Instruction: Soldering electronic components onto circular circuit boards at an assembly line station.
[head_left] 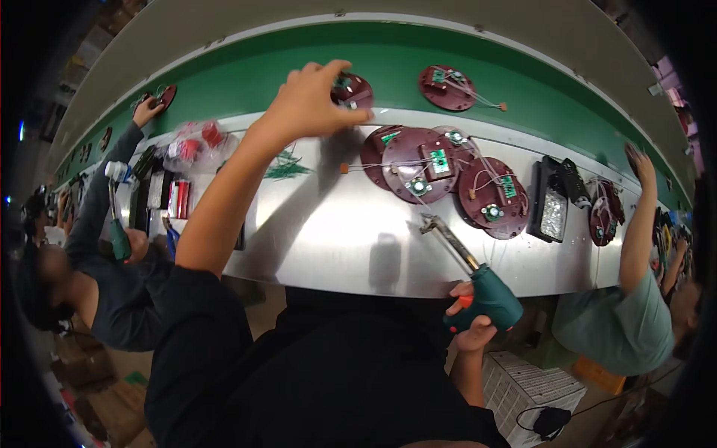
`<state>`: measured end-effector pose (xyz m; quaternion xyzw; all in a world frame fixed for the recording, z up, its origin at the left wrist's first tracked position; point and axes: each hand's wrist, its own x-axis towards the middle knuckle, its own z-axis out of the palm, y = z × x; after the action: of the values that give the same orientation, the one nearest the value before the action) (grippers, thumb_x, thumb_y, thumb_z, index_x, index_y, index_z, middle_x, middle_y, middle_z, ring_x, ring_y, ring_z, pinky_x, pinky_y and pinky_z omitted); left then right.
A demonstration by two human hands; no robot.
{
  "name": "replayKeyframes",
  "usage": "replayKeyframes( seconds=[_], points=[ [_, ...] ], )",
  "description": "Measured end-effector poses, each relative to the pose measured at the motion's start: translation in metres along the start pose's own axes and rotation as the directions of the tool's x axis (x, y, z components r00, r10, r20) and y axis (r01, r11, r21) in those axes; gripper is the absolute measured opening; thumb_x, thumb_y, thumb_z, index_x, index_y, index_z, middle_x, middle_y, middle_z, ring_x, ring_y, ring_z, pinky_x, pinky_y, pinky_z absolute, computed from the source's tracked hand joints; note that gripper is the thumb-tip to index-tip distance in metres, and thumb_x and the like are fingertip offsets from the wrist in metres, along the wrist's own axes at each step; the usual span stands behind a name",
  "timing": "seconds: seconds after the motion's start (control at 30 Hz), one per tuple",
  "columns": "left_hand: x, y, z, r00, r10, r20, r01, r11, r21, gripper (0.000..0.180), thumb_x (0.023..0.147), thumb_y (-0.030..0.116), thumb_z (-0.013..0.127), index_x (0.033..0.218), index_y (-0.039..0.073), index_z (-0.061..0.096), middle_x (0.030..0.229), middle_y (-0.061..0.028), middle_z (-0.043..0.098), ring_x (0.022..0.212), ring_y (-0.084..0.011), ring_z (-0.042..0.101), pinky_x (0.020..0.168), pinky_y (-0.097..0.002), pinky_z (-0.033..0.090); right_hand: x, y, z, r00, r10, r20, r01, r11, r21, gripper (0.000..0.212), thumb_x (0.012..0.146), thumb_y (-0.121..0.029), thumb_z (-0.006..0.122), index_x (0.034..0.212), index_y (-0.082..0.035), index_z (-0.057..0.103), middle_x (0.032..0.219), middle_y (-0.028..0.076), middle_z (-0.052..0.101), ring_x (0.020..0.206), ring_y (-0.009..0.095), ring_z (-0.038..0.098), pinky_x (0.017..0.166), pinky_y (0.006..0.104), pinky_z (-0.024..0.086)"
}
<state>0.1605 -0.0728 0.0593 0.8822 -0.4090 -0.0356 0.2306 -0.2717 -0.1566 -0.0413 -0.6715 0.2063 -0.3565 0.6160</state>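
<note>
My left hand (312, 103) reaches over the green belt, its thumb and fingers spread around the edges of a maroon disc (355, 91) with a circuit board; the hand covers part of the disc. In my right hand (472, 322) is a green soldering gun (489, 302), with a finger at its red trigger. The gun's metal tip points up and left over the bench, just below a group of maroon discs. Among them are a large wired disc (407, 166) with small green boards and another disc (482, 196) overlapping it at the right.
Another wired disc (446, 87) rides on the green belt (261, 77). Cut green wires (286, 166) and a clear plastic bag (196, 145) lie on the metal bench (321, 246). Right of the discs stands a black tray (551, 213). Co-workers sit on both sides; the left one holds a similar gun.
</note>
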Motion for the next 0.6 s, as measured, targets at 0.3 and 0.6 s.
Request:
replayKeyframes(
  seconds=[0.3,0.6],
  points=[
    [-0.198,0.058,0.044,0.998,0.004,0.062,0.000,0.997,-0.075,0.098,0.077,0.042,0.092,0.157,0.004,0.050,0.159,-0.0342,0.035,0.142,-0.0510,0.040,0.116,-0.0576,0.037,0.016,0.001,0.019,0.998,0.061,0.034,-0.063,0.997,0.044,0.096,0.100,-0.084,0.046,0.119,0.009,0.062,0.084,0.015,0.067,0.080,0.023,0.066,0.068,0.0314,0.051],
    [-0.177,0.011,0.044,0.939,-0.071,-0.335,0.029,0.991,-0.128,0.046,0.089,0.024,0.084,0.126,0.003,0.069,0.141,-0.0218,0.063,0.124,-0.0403,0.062,0.110,-0.0492,0.044,0.017,-0.001,0.034,0.998,0.038,0.045,-0.041,0.997,0.072,0.093,0.101,-0.082,0.047,0.117,0.009,0.059,0.073,0.011,0.065,0.087,0.027,0.065,0.076,0.0358,0.051]
  ],
)
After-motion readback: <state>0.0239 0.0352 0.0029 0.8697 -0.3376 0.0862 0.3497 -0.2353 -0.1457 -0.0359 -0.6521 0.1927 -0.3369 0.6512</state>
